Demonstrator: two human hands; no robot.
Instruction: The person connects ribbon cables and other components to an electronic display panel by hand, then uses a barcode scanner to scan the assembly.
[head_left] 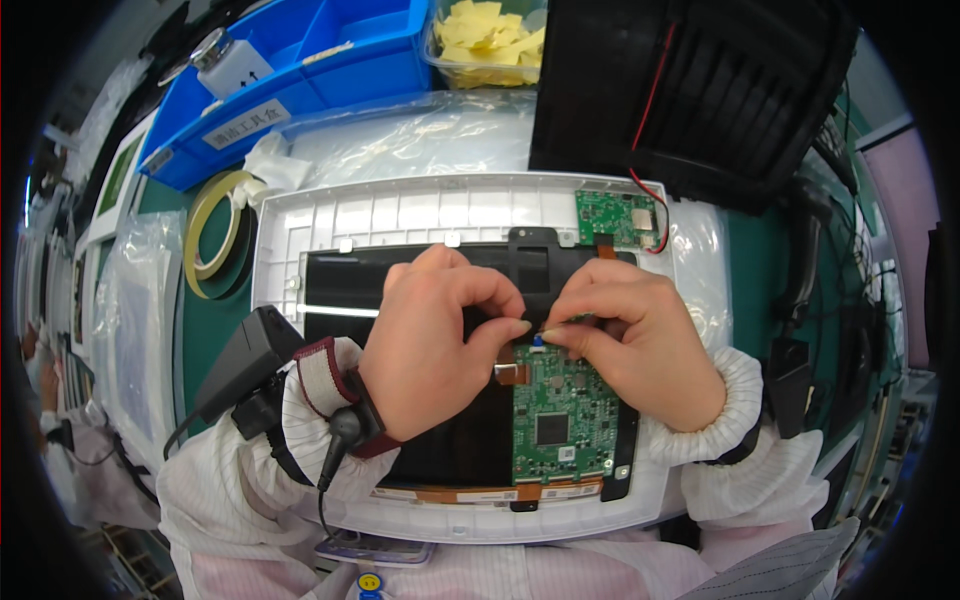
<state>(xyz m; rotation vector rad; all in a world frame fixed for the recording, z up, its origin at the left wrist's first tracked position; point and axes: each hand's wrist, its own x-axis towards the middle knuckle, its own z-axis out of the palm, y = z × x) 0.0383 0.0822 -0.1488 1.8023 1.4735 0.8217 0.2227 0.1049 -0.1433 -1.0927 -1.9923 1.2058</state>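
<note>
Left hand (425,335) and right hand (645,340) bent over a green circuit board (565,460), thumb and index finger of each drawn narrow; impossible to tell whether pinching anything. Just between the two sets of fingertips, at the board's upper end, a small blue tab (538,341). Below the left fingertips, an orange flat cable (513,375); under the left hand, a dark panel (455,450). Possible trouble: a bent tab from crooked pressure, or a creased cable from a slipping left thumb.
</note>
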